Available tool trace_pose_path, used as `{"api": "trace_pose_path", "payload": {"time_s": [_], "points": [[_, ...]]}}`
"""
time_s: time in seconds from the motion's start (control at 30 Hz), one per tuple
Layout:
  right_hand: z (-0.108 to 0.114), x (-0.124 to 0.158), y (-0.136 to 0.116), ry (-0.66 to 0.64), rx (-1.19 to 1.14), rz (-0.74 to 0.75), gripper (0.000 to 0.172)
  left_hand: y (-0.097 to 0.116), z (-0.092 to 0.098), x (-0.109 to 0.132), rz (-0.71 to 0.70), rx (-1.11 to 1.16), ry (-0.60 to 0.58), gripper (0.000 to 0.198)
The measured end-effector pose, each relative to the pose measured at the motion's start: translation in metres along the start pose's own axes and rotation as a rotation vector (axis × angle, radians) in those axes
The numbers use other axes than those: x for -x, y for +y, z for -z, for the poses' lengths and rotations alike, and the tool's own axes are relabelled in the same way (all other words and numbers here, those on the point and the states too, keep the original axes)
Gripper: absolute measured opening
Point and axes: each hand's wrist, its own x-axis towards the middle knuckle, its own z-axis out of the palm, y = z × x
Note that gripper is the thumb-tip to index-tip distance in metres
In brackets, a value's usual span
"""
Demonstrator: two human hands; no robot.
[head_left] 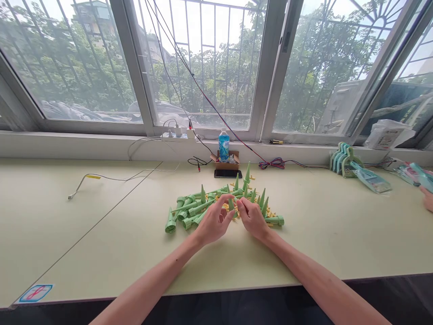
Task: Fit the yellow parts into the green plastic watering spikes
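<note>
Over a pile of green cone-shaped plastic spikes (pixel 200 208), my two hands meet. A green plastic spike (pixel 231 204) shows between them, partly covered by fingers. My left hand (pixel 215 220) curls around it, index fingertip and thumb at its two ends. My right hand (pixel 252 217) is closed, with thumb and index finger pinching at the spike's upper part; the exact contact is hidden. Small yellow plastic pieces (pixel 269 212) lie scattered among the spikes. Several spikes stand upright with points up, others lie on their sides, and one lying spike (pixel 274 220) is beside my right hand.
Behind the pile are a black phone (pixel 228 174), a small cardboard box (pixel 213 158) and a blue-labelled bottle (pixel 223 145). A white cable (pixel 111 178) crosses the left table. Green hangers (pixel 345 160) and bagged items (pixel 372 177) lie right, near another person's hand (pixel 427 198).
</note>
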Motion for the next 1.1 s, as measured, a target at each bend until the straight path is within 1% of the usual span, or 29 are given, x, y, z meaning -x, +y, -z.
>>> {"api": "trace_pose_path", "payload": {"time_s": [0.13,0.27,0.43,0.5,0.6,0.7,0.8,0.97,1.03,1.1], "points": [[0.0,0.0,-0.002,0.02,0.03,0.003,0.041,0.0,-0.001,0.001,-0.027,-0.014,0.001,0.042],[0.0,-0.001,-0.005,0.027,0.009,0.002,0.041,0.0,-0.003,0.001,-0.059,0.004,-0.002,0.051],[0.002,0.0,-0.006,0.052,-0.012,-0.007,0.042,0.002,-0.004,0.0,-0.055,0.027,0.039,0.06],[0.003,0.0,-0.006,0.088,-0.001,-0.005,0.043,0.002,-0.005,-0.001,-0.032,0.047,0.072,0.057],[0.003,0.001,-0.006,0.119,-0.003,-0.009,0.042,0.0,-0.004,-0.003,0.018,0.067,0.121,0.044],[0.003,0.002,-0.006,0.125,-0.01,-0.009,0.039,-0.001,-0.003,-0.006,0.074,0.099,0.127,0.035],[0.003,0.002,-0.006,0.131,0.01,0.007,0.038,0.0,-0.002,-0.008,0.153,0.192,0.067,0.039],[0.002,0.002,-0.007,0.113,0.015,0.025,0.036,0.004,-0.001,-0.01,0.327,0.464,-0.115,0.047],[0.002,0.003,-0.006,0.093,0.012,0.038,0.034,0.006,0.0,-0.01,0.373,0.536,-0.16,0.048],[0.002,0.003,-0.006,0.07,0.01,0.051,0.034,0.007,0.002,-0.01,0.386,0.582,-0.178,0.048]]}}
